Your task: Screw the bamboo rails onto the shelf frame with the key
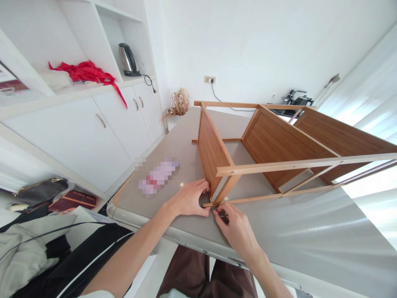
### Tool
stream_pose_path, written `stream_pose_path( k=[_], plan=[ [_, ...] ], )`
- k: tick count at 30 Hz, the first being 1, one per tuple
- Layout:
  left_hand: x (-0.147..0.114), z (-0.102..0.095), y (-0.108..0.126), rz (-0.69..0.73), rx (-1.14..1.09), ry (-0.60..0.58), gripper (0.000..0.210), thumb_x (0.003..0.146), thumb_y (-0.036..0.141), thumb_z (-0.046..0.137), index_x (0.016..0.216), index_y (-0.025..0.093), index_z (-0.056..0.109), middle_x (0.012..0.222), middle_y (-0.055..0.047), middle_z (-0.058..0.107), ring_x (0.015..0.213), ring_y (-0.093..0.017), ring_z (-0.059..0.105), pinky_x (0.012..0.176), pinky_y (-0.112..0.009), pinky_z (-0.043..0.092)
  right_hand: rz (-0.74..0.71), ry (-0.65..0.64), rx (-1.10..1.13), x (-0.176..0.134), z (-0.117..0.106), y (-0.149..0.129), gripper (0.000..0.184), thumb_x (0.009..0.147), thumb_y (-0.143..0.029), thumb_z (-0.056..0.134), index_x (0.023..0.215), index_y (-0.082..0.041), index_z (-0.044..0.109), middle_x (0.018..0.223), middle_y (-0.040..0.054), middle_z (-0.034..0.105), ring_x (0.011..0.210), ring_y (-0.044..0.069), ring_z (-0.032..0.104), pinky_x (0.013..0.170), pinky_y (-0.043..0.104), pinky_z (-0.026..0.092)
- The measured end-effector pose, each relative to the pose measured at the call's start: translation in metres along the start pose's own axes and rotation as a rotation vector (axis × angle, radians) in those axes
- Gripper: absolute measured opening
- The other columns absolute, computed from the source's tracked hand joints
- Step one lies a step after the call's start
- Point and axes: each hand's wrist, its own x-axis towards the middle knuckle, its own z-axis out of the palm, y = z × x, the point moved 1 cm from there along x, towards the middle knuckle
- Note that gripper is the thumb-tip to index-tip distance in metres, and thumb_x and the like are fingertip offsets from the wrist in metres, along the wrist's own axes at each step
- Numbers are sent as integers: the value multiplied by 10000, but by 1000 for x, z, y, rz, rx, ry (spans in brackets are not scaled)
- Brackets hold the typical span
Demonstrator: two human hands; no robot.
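Head view: wooden shelf unit (273, 145) lies on its side on the grey tabletop (294, 231), one corner by the near edge, the rest running toward the right end. Left hand (192, 198) curls round that corner, thumb and fingers pinching about the rail end (207, 205). Right hand (235, 225) pinches a small dark tool (222, 214) at the same rail; type can't be told, fingers cover it. Handling, my guess: light for its bulk, awkwardly long, stiff panels (214, 145), slim rails (263, 168) that could twist if joints are loose. Best hold: rails near the corners; panel faces look smooth, maybe slippery. Materials: warm brown grained panels, flat, rectangular; paler straight rails with small dark holes or screw heads. Tabletop smooth, faintly glossy, left corner rounded. Pinkish item (159, 176) toward left end is pixelated, material unclear.
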Motion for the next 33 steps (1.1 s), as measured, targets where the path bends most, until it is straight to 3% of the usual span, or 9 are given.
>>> stream_pose_path(
  k=[6,10,17,20,24,33],
  plan=[
    [-1,0,-1,-12,-11,-11,382,647,333,725,859,235,423,907,4,578,795,-191,552,648,-293,392,-22,-14,67,-13,-19,3,129,1022,-305,455,1047,-226,553,938,40,620,842,178,621,757,303,497],
    [-1,1,-1,-13,-26,-21,382,648,329,732,883,235,446,916,4,580,808,-192,553,663,-294,401,-74,-43,65,-23,-24,3,216,1052,-217,318,1015,-223,531,900,40,570,796,173,591,743,317,496],
    [-1,1,-3,-17,-27,-25,393,636,335,742,893,234,462,905,6,572,804,-189,544,669,-296,408,-331,-157,-126,-14,-20,4,214,1038,-144,348,1047,-209,552,873,40,603,819,213,571,741,363,483],
    [0,1,-2,-9,-24,-25,376,644,336,730,892,232,467,895,9,571,789,-184,538,660,-293,406,-329,-182,-88,-6,-27,8,185,1045,-163,382,1101,-205,552,911,41,624,851,201,592,753,345,493],
    [0,0,-2,-5,-14,-23,383,638,333,735,879,232,454,879,13,564,776,-181,532,646,-291,400,-337,-196,-52,0,-34,8,182,1039,-170,419,1037,-218,594,912,39,626,878,196,588,777,339,498],
    [0,-1,-2,-1,-27,-26,388,650,337,735,869,232,432,900,0,578,820,-201,557,674,-301,417,-353,-154,-41,-2,-24,8,183,1017,-161,459,1011,-207,637,931,65,601,893,201,570,775,343,514]
  ],
)
